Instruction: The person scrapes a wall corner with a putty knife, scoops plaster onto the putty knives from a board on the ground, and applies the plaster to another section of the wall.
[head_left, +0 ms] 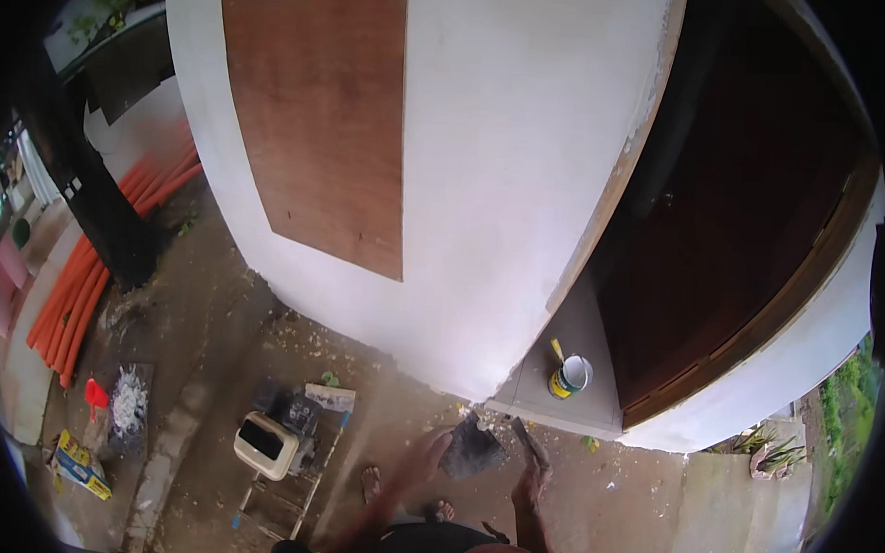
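- Left hand (424, 458) grips a dark flat board (474, 446), held level just left of the scraper.
- Right hand (530, 481) closes round a scraper (526, 436), blade angled up-left toward the wall (504, 181).

A: Wall (504, 181) white, panel (321, 116) reddish-brown, door (737, 209) dark brown.
B: Pipes (71, 303) orange. Can (568, 376) yellow, white inside.
A: Scoop (95, 394) red, box (266, 446) cream with black top, board (474, 447) dark grey.

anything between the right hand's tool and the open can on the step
Nothing visible. The right hand holds a flat tool, and only bare step lies between it and the can. The left hand holds a dark board off to its left.
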`<state>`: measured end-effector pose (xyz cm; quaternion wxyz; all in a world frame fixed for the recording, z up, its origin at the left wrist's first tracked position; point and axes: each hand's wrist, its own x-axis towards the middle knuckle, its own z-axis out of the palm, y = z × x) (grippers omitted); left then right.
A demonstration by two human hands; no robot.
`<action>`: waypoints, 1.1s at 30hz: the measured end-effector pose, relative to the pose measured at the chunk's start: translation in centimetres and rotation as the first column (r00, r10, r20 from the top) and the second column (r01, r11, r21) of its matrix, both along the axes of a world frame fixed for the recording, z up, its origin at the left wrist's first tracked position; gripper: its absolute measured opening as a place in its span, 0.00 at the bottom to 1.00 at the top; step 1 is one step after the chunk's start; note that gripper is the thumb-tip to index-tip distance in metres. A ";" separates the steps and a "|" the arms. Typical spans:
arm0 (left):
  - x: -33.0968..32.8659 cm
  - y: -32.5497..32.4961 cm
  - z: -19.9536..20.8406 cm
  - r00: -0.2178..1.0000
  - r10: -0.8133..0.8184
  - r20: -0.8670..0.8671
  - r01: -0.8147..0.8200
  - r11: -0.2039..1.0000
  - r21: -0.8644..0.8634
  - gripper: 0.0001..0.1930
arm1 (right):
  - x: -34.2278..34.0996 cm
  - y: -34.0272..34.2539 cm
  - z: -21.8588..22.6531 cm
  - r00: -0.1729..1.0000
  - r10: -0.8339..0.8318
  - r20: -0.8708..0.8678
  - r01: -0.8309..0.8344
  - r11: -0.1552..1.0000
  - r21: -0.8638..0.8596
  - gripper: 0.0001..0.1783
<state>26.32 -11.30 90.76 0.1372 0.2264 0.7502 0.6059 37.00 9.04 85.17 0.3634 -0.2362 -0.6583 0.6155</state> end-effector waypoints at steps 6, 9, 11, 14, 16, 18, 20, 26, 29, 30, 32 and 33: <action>-6.4 -5.4 -2.8 0.986 0.012 -0.165 -0.019 0.999 -0.040 0.17 | -1.8 0.0 -4.5 0.996 -0.003 -0.093 -0.055 0.782 -0.620 0.19; -9.2 -7.0 -1.3 0.995 -0.044 -0.092 0.036 0.996 -0.084 0.17 | -3.5 0.5 -5.9 0.973 0.010 0.229 -0.086 0.943 0.323 0.19; -11.4 -7.5 -2.1 0.985 -0.088 -0.148 0.079 0.995 -0.066 0.15 | -5.7 -1.5 -2.0 0.995 0.064 -0.077 -0.079 0.975 -0.208 0.18; -13.6 -8.6 -1.6 0.972 -0.154 -0.179 0.145 0.988 -0.061 0.14 | -7.3 -4.2 -0.5 0.945 -0.007 -0.328 -0.159 0.865 -0.476 0.18; -15.1 -9.1 -1.8 0.963 -0.210 -0.169 0.200 0.977 -0.074 0.14 | -7.6 -5.3 -1.2 0.964 -0.028 -0.263 -0.050 0.957 -0.287 0.18; -16.3 -9.6 -3.3 0.854 -0.189 -0.484 0.176 0.982 -0.073 0.15 | -8.0 -5.8 -0.6 0.969 -0.182 -0.169 0.012 0.715 -0.699 0.18; -17.3 -9.6 -5.0 0.886 -0.238 -0.398 0.218 0.971 -0.095 0.15 | -7.7 -6.6 -0.7 0.960 -0.244 -0.135 0.062 0.659 -0.749 0.18; -17.1 -7.9 -4.5 0.939 -0.313 -0.141 0.291 0.943 -0.160 0.18 | -5.2 -6.2 -1.0 0.910 -0.411 -0.062 0.157 0.479 -0.863 0.19; -15.6 -7.4 -2.9 0.944 -0.329 0.036 0.329 0.919 -0.217 0.20 | -3.7 -5.8 -1.0 0.894 -0.443 -0.066 0.136 0.409 -0.903 0.20; -15.3 -6.5 -2.8 0.937 -0.336 0.100 0.349 0.919 -0.181 0.21 | -2.5 -5.4 -0.6 0.886 -0.435 -0.163 0.057 0.450 -0.891 0.18; -14.9 -4.1 -4.6 0.916 -0.386 0.112 0.400 0.902 -0.166 0.20 | 0.1 -3.5 -0.9 0.939 -0.276 -0.204 0.058 0.713 -0.698 0.18; -14.1 -2.2 -5.6 0.881 -0.450 0.145 0.468 0.872 -0.144 0.20 | 1.7 -2.5 -2.1 0.939 -0.269 -0.215 0.049 0.722 -0.690 0.18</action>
